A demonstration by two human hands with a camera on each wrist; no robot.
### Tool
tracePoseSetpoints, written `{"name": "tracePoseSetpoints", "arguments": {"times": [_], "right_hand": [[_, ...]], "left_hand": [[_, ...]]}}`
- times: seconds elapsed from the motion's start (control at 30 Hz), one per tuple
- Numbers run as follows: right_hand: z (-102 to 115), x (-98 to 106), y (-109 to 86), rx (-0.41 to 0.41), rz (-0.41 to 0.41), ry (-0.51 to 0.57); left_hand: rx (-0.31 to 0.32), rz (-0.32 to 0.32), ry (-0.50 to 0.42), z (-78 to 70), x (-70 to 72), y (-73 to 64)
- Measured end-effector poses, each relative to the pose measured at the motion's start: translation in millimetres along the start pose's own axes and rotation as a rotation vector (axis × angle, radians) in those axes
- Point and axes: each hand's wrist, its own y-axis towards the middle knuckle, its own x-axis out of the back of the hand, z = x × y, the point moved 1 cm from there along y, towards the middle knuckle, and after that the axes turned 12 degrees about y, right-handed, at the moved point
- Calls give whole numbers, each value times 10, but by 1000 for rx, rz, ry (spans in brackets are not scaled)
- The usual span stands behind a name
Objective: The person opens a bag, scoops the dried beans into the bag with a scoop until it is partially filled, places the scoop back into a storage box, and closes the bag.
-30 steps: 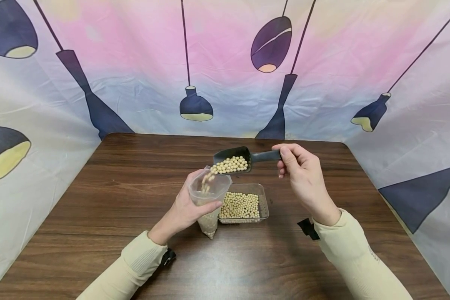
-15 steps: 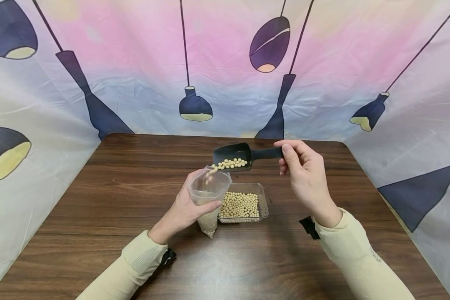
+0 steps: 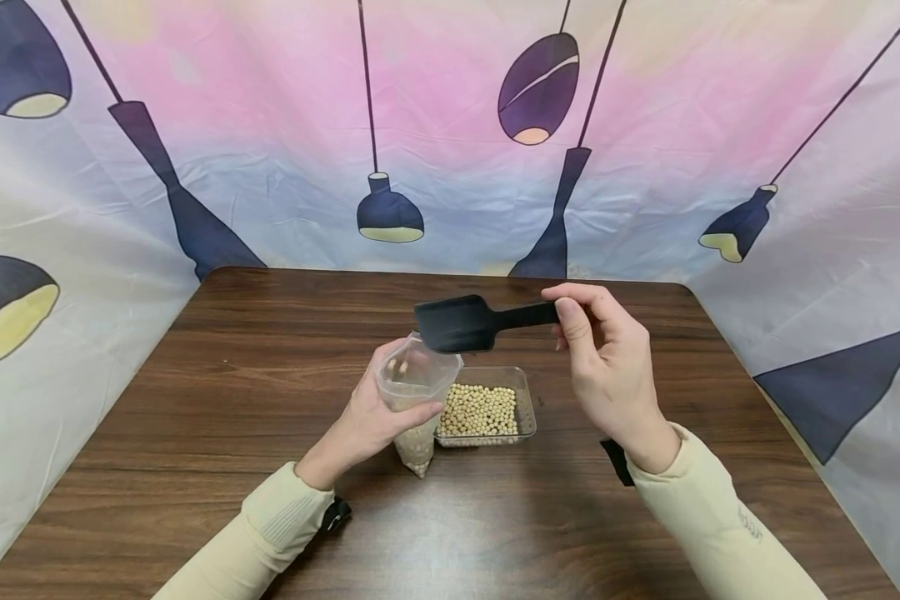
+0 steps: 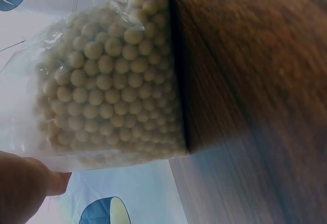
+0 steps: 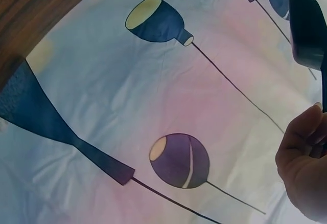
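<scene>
My left hand point(image 3: 365, 421) grips a clear plastic bag point(image 3: 426, 379) and holds its mouth wide. Pale round soybeans point(image 4: 107, 91) fill the bag's lower part in the left wrist view, where its base sits at the wooden tabletop. A black scoop point(image 3: 456, 325) is tipped over the bag's mouth, its underside turned up. My right hand point(image 3: 613, 362) pinches the end of the scoop's handle between thumb and fingers. A few beans show inside the bag just under the scoop. In the right wrist view the scoop point(image 5: 308, 24) appears at the upper right edge.
A clear plastic tray point(image 3: 527, 410) with more soybeans point(image 3: 478, 410) stands right behind and beside the bag. Both are on a dark wooden table point(image 3: 270, 358). A cloth backdrop point(image 3: 465, 192) printed with lamps hangs around the table's back and sides.
The scoop has turned over, so its hollow with the beans no longer shows. Its beans have poured into the bag. My left hand and the tray have stayed in place.
</scene>
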Motion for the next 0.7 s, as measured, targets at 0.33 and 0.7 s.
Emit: {"name": "tracePoseSetpoints", "arguments": {"times": [0.33,0.7], "right_hand": [[126,209,124,99,1,-314],[-385,-35,-271,-130,337,-627]], "left_hand": [[4,-12,31,0,3,-12],[18,-19,49,7,5,-7]]}}
